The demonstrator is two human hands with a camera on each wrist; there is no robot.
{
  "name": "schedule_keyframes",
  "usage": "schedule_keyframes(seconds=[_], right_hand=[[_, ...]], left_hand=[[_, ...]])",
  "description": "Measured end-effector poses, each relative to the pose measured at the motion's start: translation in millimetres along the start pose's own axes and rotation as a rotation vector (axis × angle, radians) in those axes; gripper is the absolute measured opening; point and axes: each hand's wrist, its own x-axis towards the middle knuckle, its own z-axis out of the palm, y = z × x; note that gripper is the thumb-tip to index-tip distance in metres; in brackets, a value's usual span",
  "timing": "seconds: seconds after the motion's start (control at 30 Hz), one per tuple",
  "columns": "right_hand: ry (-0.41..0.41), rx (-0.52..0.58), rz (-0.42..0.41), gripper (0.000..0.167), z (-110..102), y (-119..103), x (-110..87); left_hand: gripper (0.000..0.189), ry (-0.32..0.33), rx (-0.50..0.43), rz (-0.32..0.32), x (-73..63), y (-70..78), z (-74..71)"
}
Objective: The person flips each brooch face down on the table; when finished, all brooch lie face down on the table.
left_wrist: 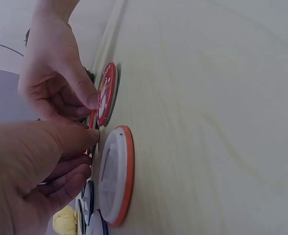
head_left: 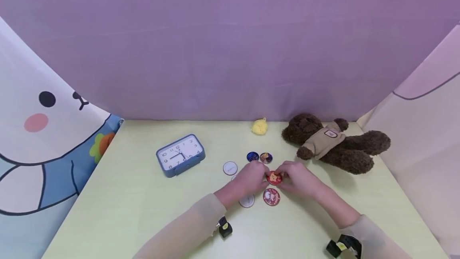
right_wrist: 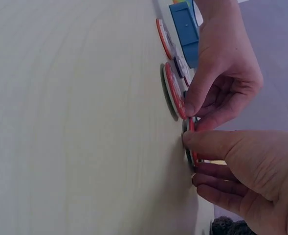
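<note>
Red star badge pinched at both sides

Left hand and right hand each pinch its edge with thumb and fingers. It is right of the blue clock and a bit nearer the person. Farther right of the clock lies a fuzzy brown bear.

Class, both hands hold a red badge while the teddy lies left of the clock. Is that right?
Not quite: the teddy lies right of the clock, as the head view shows. The left hand and right hand do hold a red badge.
</note>
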Motion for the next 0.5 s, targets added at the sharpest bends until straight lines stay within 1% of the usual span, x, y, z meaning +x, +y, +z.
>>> schedule_keyframes(seconds=[0.13, 0.23, 0.33, 0.43, 0.5], right_hand=[[0.003, -0.011, -0.027, 0.022, -0.8, 2.3, -0.4], [0.024, -0.017, -0.045, 0.020, -1.2, 3.4, -1.1], [0.049, -0.004, -0.062, 0.016, -1.0, 4.3, -0.9], [0.073, 0.011, -0.058, 0.011, -0.5, 4.7, -0.6], [0.096, 0.012, -0.045, 0.010, -0.5, 4.3, -0.5]], left_hand=[[0.013, 0.006, 0.005, -0.003, -0.4, -1.0, -0.1], [0.014, 0.020, 0.002, -0.009, -0.5, -2.1, 0.2], [0.014, 0.042, -0.025, -0.019, -0.9, -3.5, 0.5], [0.014, 0.071, -0.054, -0.031, -2.0, -3.6, -0.4], [0.015, 0.092, -0.069, -0.039, -2.6, -2.9, -1.1]])
